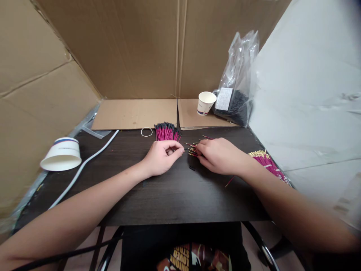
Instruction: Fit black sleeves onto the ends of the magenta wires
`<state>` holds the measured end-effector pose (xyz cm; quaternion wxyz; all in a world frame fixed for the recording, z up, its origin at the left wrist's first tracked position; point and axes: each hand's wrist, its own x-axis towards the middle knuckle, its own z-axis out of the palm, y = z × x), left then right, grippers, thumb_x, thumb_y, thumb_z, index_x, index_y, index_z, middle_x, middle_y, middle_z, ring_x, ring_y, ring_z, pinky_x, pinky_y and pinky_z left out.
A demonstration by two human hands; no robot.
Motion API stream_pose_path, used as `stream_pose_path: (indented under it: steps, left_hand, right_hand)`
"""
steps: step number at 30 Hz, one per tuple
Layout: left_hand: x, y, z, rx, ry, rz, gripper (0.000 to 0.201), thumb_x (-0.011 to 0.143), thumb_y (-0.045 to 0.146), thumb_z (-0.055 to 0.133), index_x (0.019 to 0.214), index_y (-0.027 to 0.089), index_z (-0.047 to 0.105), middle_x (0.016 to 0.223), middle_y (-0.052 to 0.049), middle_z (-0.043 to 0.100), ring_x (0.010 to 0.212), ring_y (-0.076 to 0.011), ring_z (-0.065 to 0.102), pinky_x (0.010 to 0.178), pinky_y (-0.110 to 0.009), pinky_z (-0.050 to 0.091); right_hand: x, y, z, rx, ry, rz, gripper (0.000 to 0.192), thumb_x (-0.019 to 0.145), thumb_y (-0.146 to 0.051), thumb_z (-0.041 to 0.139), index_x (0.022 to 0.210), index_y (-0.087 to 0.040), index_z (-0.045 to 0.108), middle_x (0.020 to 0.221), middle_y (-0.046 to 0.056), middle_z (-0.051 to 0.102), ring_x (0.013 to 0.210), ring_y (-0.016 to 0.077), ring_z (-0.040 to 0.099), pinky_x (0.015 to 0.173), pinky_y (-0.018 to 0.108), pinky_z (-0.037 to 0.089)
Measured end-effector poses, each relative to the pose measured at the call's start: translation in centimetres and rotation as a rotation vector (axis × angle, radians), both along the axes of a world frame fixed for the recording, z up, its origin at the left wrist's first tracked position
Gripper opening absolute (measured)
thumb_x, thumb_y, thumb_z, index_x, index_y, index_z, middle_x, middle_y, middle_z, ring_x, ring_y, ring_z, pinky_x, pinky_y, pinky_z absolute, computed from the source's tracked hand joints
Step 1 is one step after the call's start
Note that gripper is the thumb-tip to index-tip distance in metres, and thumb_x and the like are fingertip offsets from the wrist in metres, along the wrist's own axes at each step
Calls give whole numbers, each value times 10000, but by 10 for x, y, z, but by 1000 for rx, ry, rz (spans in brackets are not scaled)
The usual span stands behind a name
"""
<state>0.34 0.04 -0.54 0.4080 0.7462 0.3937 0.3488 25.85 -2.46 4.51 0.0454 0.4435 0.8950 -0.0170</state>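
My left hand is closed in a pinch, and a small dark piece, seemingly a black sleeve, shows at its fingertips. Just behind it lies a bundle of magenta wires with black ends. My right hand is curled around several magenta wires with gold tips, which point left toward the left hand. Its palm side and the rest of these wires are hidden. A loose black sleeve lies on the table between the hands. One single wire sticks out below the right wrist.
A bundle of gold-tipped wires lies by the right forearm. At the back stand a paper cup and a clear bag of black pieces. On the left are a tipped cup, a white cable and a rubber band. Cardboard walls enclose the table.
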Motion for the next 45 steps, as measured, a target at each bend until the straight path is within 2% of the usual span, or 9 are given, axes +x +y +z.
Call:
stream_pose_path:
  steps: [4,8,13,17,20,23,29,37,45]
  left_hand:
    - [-1,1,0,13,11,-15,237,1024,379,712,920,191,812,826,-64,806,722,-201,728,657,-316,589]
    - [-2,2,-1,15,19,-21,233,1032,371,704,929,190,809,842,-66,811,732,-201,738,673,-321,603]
    - [-2,2,-1,-3,18,-25,243,1047,384,696,951,189,805,875,-69,821,741,-199,744,692,-324,612]
    - [-2,2,0,-29,5,-32,263,1065,397,677,969,181,792,925,-80,834,797,-205,766,761,-343,630]
    - [-2,2,0,-52,9,-28,274,1075,407,662,990,179,787,954,-82,838,828,-208,776,810,-361,636]
    - [-2,3,0,-52,17,-29,275,1079,411,660,992,181,783,956,-81,835,819,-204,769,811,-363,636]
    - [-2,3,0,-21,24,-39,256,1069,394,670,977,186,788,926,-81,827,784,-201,746,748,-341,625]
    - [-2,2,-1,-34,36,-42,256,1072,385,657,970,186,781,912,-67,820,799,-200,749,798,-357,626]
    - [-2,2,-1,-37,29,-42,251,1069,380,656,966,185,776,910,-69,824,801,-199,754,801,-355,627]
  right_hand:
    - [-5,-2,-3,69,-43,16,173,1065,-252,612,1042,-130,733,1023,149,779,782,255,707,620,382,331]
    - [-9,-1,-4,68,-73,17,188,1067,-248,611,1048,-120,748,1016,153,783,784,253,705,620,374,315]
    - [-7,1,-6,67,-9,44,170,1060,-239,616,1035,-129,743,1029,144,778,793,243,677,629,376,288]
    - [-4,4,-7,105,98,23,158,1078,-217,580,1032,-136,708,1045,138,763,857,242,655,685,365,334]
    - [-2,6,-9,125,146,15,162,1095,-200,544,1030,-139,679,987,131,752,856,243,629,736,362,362]
    - [-1,9,-11,126,135,22,135,1083,-191,557,1023,-147,670,942,127,741,834,247,608,750,366,361]
    - [0,7,-14,135,146,78,115,1042,-159,585,1035,-148,699,1038,141,713,893,260,605,783,378,388]
    - [-4,5,-18,89,98,30,226,1134,-218,533,1018,-135,708,1018,156,734,892,270,643,793,383,415]
    - [-7,3,-19,97,40,45,140,1092,-204,575,1034,-128,677,1015,169,731,874,284,636,852,402,431]
